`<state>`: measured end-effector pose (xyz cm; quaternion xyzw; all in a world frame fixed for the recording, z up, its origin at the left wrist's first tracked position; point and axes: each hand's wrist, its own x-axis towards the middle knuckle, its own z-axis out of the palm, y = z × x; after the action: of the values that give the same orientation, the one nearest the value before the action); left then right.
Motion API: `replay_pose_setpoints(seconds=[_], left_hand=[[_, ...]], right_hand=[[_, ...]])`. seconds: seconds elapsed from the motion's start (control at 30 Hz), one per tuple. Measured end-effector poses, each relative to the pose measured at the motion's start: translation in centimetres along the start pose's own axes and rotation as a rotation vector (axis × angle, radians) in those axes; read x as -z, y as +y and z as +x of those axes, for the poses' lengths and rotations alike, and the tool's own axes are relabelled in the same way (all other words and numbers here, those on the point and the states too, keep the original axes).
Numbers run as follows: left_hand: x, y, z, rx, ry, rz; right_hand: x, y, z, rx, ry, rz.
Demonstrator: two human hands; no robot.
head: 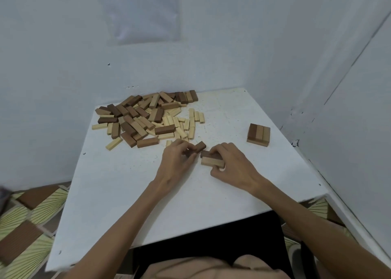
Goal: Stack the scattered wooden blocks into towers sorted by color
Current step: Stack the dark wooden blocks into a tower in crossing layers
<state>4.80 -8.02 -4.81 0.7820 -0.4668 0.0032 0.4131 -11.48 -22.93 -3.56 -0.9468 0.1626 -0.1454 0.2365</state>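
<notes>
While scattered pile (148, 117) of dark, mid-brown and pale blocks, too many to count, covers worktop (137, 194) far left, left hand (176, 162) fingers curl round one dark block (200, 146). Right hand (232, 165) fingers pinch two touching blocks: second dark block (208, 153), pale block (212, 162). Small stack (258, 135) right, well apart: three blocks in top layer.

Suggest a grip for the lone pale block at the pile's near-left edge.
Pinch the pale block across its long sides at mid-length, from above. It lies flat and diagonal on the table, both long sides seemingly clear; its far end crowds the pile, so an end grip looks tighter.
</notes>
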Motion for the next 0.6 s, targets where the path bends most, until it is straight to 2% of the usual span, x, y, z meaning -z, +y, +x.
replay_pose_setpoints(seconds=[0.17,0.33,0.4,0.5,0.6], left_hand=[[-0.3,-0.1,0.2,0.021,-0.038,-0.021],[0.4,0.7,0.8,-0.054,-0.215,-0.096],[0.6,0.7,0.8,-0.019,-0.248,-0.130],[0.6,0.3,1.0,0.038,-0.283,-0.146],[0.5,0.5,1.0,-0.001,-0.362,-0.055]], right_hand=[[0.4,0.1,-0.9,-0.028,-0.050,0.066],[0.4,0.5,-1.0,-0.053,-0.063,0.166],[0.3,0.7,-1.0,-0.050,-0.029,0.196],[0.1,1.0,-0.9,-0.038,0.010,0.167],[0.6,1.3,-0.3,-0.049,-0.021,0.055]])
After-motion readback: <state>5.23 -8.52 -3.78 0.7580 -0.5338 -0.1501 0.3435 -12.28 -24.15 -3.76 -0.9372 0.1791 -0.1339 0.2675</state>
